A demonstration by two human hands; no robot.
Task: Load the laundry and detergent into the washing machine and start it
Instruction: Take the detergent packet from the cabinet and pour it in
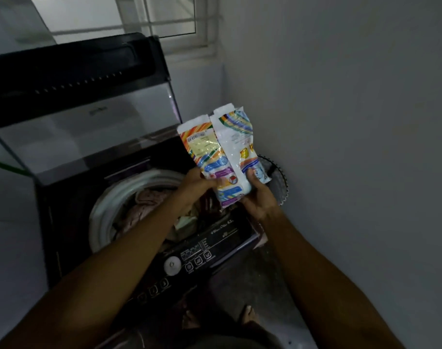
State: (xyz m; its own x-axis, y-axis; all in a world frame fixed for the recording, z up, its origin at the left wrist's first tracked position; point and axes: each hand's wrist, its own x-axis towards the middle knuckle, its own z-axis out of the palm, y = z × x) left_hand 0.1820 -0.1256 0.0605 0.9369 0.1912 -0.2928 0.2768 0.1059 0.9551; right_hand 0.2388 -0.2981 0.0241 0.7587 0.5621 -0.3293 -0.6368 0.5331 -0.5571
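Crinkled plastic, white with rainbow stripes, makes up the detergent packet (222,152), which both hands hold upright above the right side of the washer (71,210). Left hand (197,186) grips the packet's lower left edge, fingers curled onto its face and thumb behind (as far as the dim light shows). Right hand (259,197) cups the lower right corner from beneath, its thumb (251,176) pressed on the front of the plastic. The packet's top stands folded into two uneven flaps; whether it is torn open I cannot tell.

Below the hands the washer's lid (81,102) is raised, glass panel tilted back toward the window (149,18). Laundry (144,205), pinkish cloth among it, lies inside the white-rimmed drum (101,212). The control panel (189,258) with a round knob (172,265) runs along the near edge, under the left forearm. A grey wall (353,122) stands just beside the washer on the right.
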